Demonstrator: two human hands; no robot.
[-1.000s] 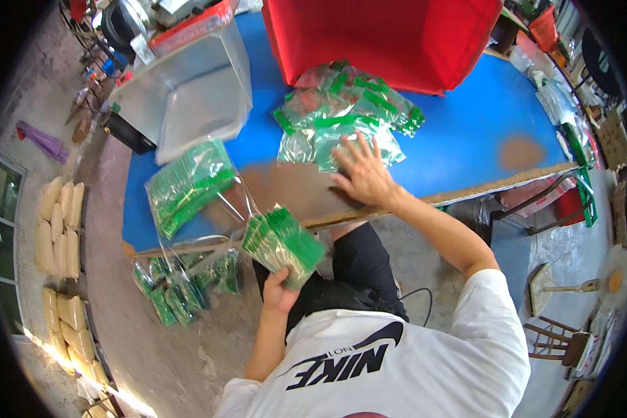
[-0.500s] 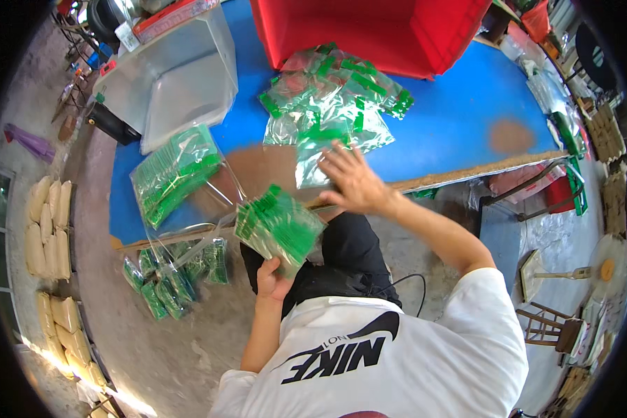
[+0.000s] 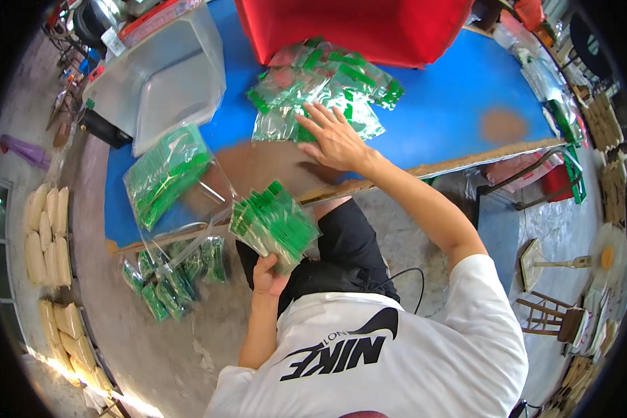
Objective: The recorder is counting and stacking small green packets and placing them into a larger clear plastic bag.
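Observation:
A fanned stack of clear plastic bags with green bands (image 3: 275, 223) is gripped at its lower end by my left hand (image 3: 268, 277), thumb on top, just off the table's near edge. My right hand (image 3: 336, 141) lies flat with fingers spread at the near side of a loose pile of similar bags (image 3: 320, 76). Its fingertips touch or hover over a green-banded bag; which of the two I cannot tell. To the left, a large clear bag (image 3: 167, 174) packed with more green-banded bags lies on the blue table (image 3: 453, 104).
Behind the pile a red bin (image 3: 355, 35) lies with its mouth toward me. A translucent plastic box (image 3: 177, 83) and a black bottle (image 3: 104, 125) stand at the back left. Green bundles (image 3: 164, 292) are on the floor below. A wooden stool (image 3: 550, 320) stands right.
My right hand has moved farther onto the pile. The bag that lay under it near the table edge no longer shows there. My left hand keeps its stack; the view has shifted slightly.

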